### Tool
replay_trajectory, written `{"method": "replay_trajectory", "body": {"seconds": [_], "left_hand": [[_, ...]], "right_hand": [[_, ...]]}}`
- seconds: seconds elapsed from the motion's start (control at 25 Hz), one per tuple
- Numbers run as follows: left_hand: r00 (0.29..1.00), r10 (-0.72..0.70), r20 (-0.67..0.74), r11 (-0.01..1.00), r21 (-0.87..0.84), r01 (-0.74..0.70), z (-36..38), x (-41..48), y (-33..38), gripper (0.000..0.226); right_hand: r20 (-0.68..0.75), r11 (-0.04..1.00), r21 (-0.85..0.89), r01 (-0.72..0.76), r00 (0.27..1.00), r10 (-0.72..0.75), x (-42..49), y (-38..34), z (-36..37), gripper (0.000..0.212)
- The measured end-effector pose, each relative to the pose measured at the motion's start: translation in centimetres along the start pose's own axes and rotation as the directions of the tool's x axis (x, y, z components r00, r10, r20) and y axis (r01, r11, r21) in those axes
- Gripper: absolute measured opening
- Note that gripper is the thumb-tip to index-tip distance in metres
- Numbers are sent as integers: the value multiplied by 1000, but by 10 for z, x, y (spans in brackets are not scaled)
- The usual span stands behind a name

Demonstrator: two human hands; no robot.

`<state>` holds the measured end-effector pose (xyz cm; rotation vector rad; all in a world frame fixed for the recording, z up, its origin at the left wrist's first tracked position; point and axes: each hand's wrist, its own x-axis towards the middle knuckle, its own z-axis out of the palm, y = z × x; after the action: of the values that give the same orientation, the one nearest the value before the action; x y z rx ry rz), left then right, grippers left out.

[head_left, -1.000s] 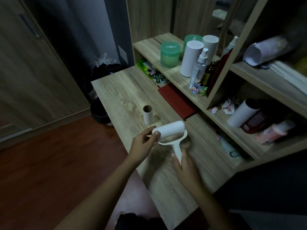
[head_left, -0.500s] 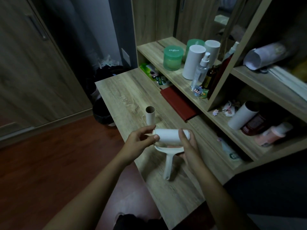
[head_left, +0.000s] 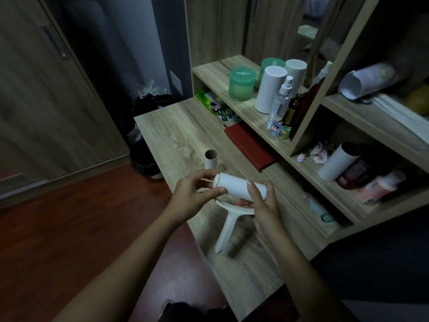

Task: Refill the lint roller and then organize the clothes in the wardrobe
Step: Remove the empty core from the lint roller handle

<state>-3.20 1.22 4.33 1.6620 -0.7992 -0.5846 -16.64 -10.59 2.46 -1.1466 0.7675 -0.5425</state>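
Lint roller (head_left: 234, 205) sits at the centre of the frame, held just above the wooden tabletop (head_left: 176, 133), its white handle pointing down toward the lower middle of the picture and its curved yoke cradling a fresh white refill roll (head_left: 236, 185) that lies crosswise. The left hand (head_left: 192, 196) pinches the left end of that roll, thumb below and fingers above, closed only at the fingertips, probably so it can turn or press the roll onto the spindle. The right hand (head_left: 262, 203) wraps over the right end, fingers curled on top and palm underneath near the yoke, which looks like a steadying grip that carries the roller while the other end is worked. Whether the roll is fully seated cannot be told. Just beyond the hands, an empty cardboard core (head_left: 211, 159) stands upright on the tabletop, apparently the spent tube set aside out of the way. A red notebook (head_left: 250, 145) lies farther right, against the shelf unit (head_left: 246, 112), where a green jar (head_left: 241, 83) and a white cylinder (head_left: 270, 89) stand. The wardrobe part of the task seems not yet begun.
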Motion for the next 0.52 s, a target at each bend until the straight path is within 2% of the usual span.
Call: {"method": "replay_trajectory", "body": {"seconds": [0.2,0.36,0.52], "left_hand": [[996,-8,84,1000,7,7,-4,0,-1,33],[997,63,37,993,100,-66,-1,-1,4,25],[995,99,9,990,97,-99,1,-1,6,23]], "right_hand": [[-58,990,-67,122,990,-126,-5,-4,2,5],[-63,987,-84,138,988,-144,-6,-6,5,4],[-51,982,-92,164,984,-169,-4,-8,6,5]]}}
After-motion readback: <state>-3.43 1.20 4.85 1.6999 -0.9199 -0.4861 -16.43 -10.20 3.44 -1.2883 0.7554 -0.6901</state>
